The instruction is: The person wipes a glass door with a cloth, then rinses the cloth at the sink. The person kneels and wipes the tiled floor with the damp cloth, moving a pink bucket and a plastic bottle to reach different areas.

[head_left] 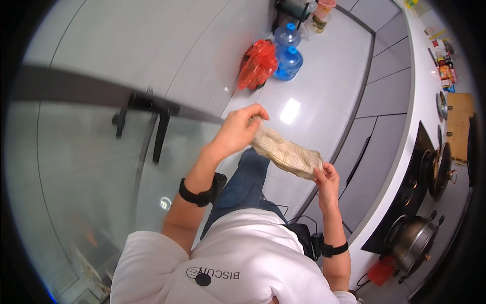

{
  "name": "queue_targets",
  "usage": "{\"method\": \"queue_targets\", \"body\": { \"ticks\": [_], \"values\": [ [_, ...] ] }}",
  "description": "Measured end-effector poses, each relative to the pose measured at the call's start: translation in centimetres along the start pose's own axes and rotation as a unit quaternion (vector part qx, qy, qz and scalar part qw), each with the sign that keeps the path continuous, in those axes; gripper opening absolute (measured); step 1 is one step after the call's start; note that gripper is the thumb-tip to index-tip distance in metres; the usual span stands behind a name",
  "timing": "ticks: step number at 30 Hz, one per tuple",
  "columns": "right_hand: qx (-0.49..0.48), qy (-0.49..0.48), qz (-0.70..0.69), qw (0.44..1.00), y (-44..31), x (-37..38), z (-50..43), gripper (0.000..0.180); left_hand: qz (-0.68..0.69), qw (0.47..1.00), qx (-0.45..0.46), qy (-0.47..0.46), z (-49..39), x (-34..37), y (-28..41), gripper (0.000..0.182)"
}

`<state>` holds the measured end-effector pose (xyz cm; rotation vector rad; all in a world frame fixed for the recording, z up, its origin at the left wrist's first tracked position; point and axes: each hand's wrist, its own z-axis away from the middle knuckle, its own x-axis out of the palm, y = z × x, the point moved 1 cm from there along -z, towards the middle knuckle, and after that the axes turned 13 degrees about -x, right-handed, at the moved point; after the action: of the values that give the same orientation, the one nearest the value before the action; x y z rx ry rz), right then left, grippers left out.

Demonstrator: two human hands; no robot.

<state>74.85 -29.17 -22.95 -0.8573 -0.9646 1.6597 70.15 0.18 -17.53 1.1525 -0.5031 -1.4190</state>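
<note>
A folded, wrinkled beige cloth (286, 151) with faint stripes is stretched between my two hands above the floor. My left hand (243, 127) grips its upper left end, thumb and fingers closed on it. At the lower right end, my right hand (327, 178) pinches the edge between thumb and fingers. The cloth slopes down from left to right, in front of my jeans. Each forearm has a black strap around it.
At right a white counter (387, 190) carries a black gas stove (408, 197), a steel pot (414, 243), a lidded pan (442, 171) and a wooden cutting board (458, 127). Blue water bottles (290, 62) and a red plastic bag (260, 62) stand ahead. A glass door is at left.
</note>
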Motion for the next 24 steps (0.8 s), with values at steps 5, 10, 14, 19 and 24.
{"method": "queue_targets", "body": {
  "ticks": [5, 10, 14, 19, 24],
  "values": [
    [-0.028, -0.002, -0.031, 0.999, -3.6, 1.5, -6.6, 0.019, 0.022, 0.997, -0.049, -0.061, -7.7, -2.0, 4.3, 0.015],
    [-0.031, 0.024, -0.065, 0.997, -6.6, 1.0, -13.1, 0.022, -0.025, 0.998, -0.037, -0.036, -13.4, -2.6, 7.2, 0.015],
    [-0.019, -0.018, -0.048, 0.999, -8.2, 0.8, -19.0, 0.021, -0.019, 1.000, -0.017, 0.004, -18.4, -2.8, 8.5, 0.015],
    [-0.015, -0.071, -0.044, 0.996, -11.1, 0.1, -27.7, 0.023, 0.002, 0.997, -0.068, 0.048, -23.1, -2.4, 11.3, 0.014],
    [-0.041, -0.108, -0.044, 0.992, -15.2, -0.5, -35.3, 0.021, 0.021, 0.995, -0.051, 0.085, -26.5, -1.5, 14.3, 0.011]
  ]
}}
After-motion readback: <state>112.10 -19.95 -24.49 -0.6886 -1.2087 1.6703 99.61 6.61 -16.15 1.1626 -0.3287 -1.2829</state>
